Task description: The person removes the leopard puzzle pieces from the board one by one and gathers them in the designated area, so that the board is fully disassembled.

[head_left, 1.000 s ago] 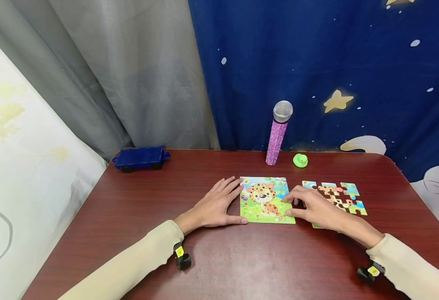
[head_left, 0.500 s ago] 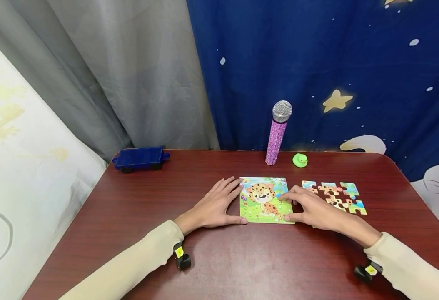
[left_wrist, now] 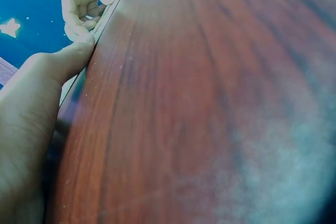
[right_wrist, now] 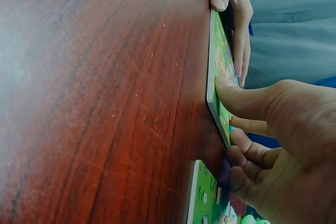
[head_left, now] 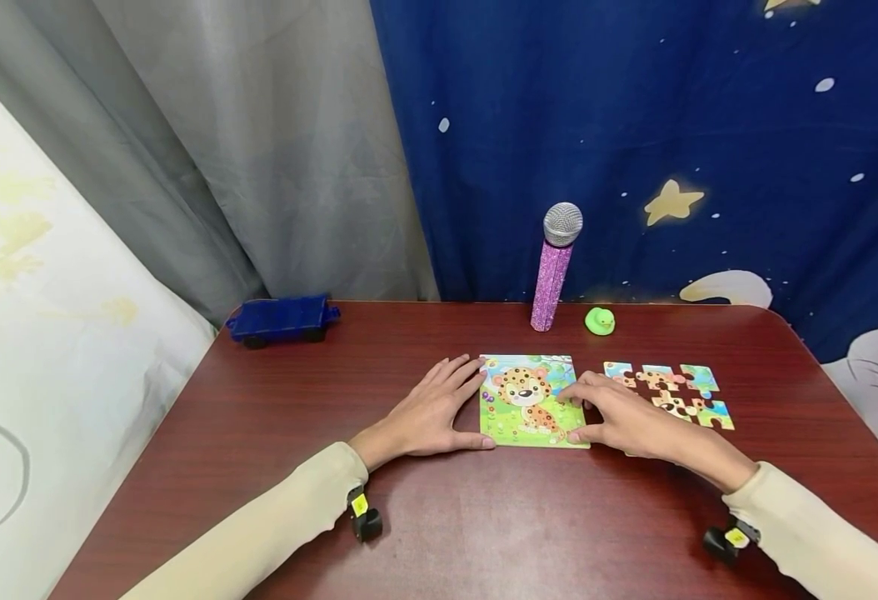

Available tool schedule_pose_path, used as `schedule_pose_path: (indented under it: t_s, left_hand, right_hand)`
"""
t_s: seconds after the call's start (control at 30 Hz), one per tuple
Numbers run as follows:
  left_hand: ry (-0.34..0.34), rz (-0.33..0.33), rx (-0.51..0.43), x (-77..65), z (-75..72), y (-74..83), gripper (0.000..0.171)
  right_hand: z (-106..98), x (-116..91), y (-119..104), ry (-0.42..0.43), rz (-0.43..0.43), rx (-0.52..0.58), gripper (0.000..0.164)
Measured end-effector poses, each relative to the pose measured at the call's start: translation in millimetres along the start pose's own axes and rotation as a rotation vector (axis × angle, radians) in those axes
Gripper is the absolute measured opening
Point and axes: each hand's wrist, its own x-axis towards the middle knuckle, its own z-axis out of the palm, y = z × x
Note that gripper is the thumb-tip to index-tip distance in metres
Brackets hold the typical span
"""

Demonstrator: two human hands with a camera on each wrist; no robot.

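Observation:
A square jigsaw puzzle (head_left: 525, 404) with a spotted leopard cub picture lies flat near the middle of the table. My left hand (head_left: 431, 408) rests at its left side, fingers spread and mostly straight, with fingertips and thumb at the edge. My right hand (head_left: 622, 419) bends over the right side of the puzzle. In the right wrist view, the thumb (right_wrist: 241, 98) touches the top face near a corner, and other fingers curve at the side edge. Partly behind that hand lies a second puzzle (head_left: 697, 408), with several pieces and gaps between them; its lower part is hidden.
A glittery purple microphone (head_left: 553, 267) stands near the table's back edge, with a small green rubber duck (head_left: 600, 322) to its right. At the back left is a blue toy wagon (head_left: 283, 320). Curtains (head_left: 319, 150) hang behind the brown table (head_left: 319, 400).
My right hand has shifted slightly left over the leopard puzzle's right side. My left hand stays at the left edge, and the second puzzle lies as before.

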Motion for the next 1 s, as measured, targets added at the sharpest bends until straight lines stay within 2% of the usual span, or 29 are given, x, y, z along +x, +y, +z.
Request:
schedule_pose_path:
  t_s: [0.13, 0.3, 0.43, 0.6, 0.83, 1.0]
  left_hand:
    - [0.005, 0.005, -0.002, 0.3, 0.0, 0.2, 0.111]
    - [0.01, 0.004, -0.007, -0.3, 1.2, -0.8, 0.11]
    - [0.01, 0.005, -0.01, -0.8, 2.0, -1.4, 0.11]
    - [0.013, 0.005, -0.008, -0.3, 2.0, -1.0, 0.11]
    - [0.007, 0.006, 0.006, -0.4, 1.9, -0.9, 0.11]
    - [0.016, 0.011, 0.002, -0.5, 1.8, -0.2, 0.11]
  right_hand:
    - [0.0, -1.2, -0.7, 0.04, -0.003, 0.027, 0.036]
    - [1.1, -1.6, -1.2, 0.133, -0.052, 0.108, 0.023]
    - [2.6, -2.8, -1.2, 0.175, -0.076, 0.16, 0.017]
    - [2.2, -7.6, 0.1, 0.232, -0.065, 0.18, 0.017]
    - [-8.6, -23.8, 7.6, 0.314, -0.028, 0.19, 0.022]
    - [-15.9, -36.9, 15.6, 0.37, -0.034, 0.157, 0.027]
